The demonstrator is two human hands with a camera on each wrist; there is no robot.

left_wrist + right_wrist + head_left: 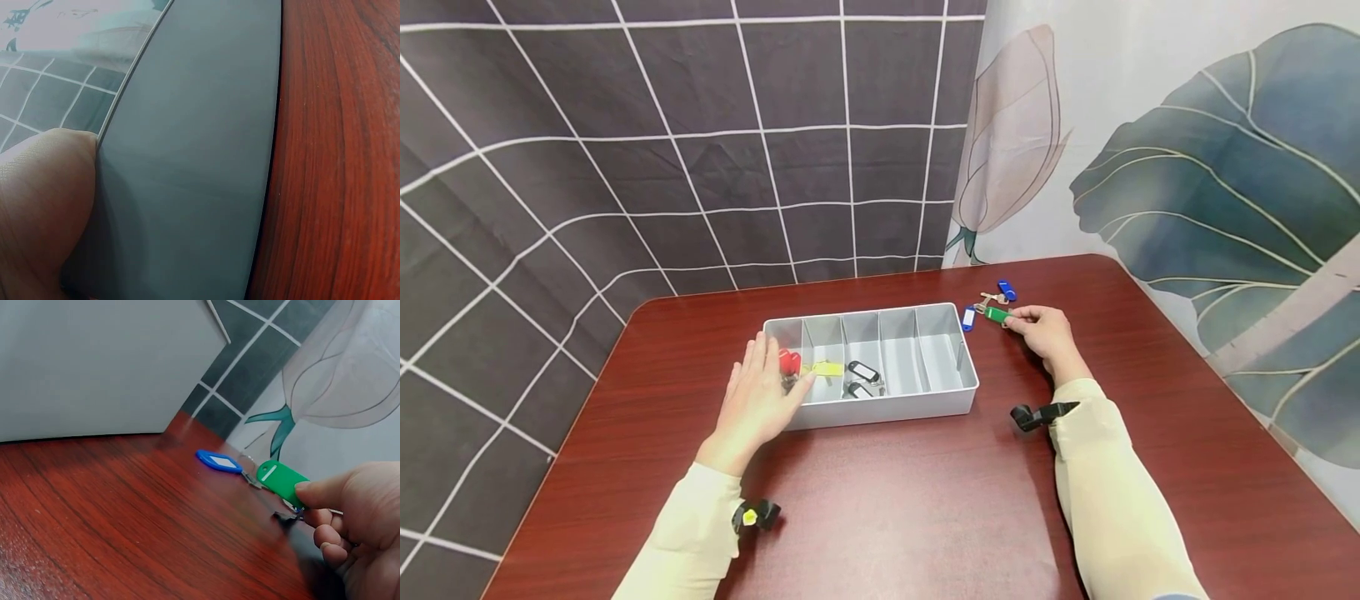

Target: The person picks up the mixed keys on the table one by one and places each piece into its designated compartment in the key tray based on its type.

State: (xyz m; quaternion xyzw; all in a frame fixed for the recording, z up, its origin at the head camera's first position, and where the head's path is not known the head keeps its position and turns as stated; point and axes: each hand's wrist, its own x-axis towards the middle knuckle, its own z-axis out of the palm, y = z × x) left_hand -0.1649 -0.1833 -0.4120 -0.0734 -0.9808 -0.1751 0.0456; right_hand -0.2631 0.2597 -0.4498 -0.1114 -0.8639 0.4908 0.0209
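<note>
A grey tray (880, 408) with five compartments in a row sits on the table. My left hand (756, 400) rests over its left end with fingers straight, the thumb across the near rim; in the left wrist view that thumb (53, 187) is at the rim. Beyond the tray's right end, my right hand (1047, 333) pinches a green key tag (997, 315) between thumb and fingers. The same green tag (281, 479) appears large in the right wrist view. Close beside it lie two blue key tags (968, 318) with keys (996, 297).
Red key tags (790, 361) occupy the leftmost compartment, a yellow tag (828, 368) the second, and black tags (863, 372) with keys the third. The brown table (910, 500) ends at a dark checked curtain (797, 167) and a leaf-patterned one (1210, 175).
</note>
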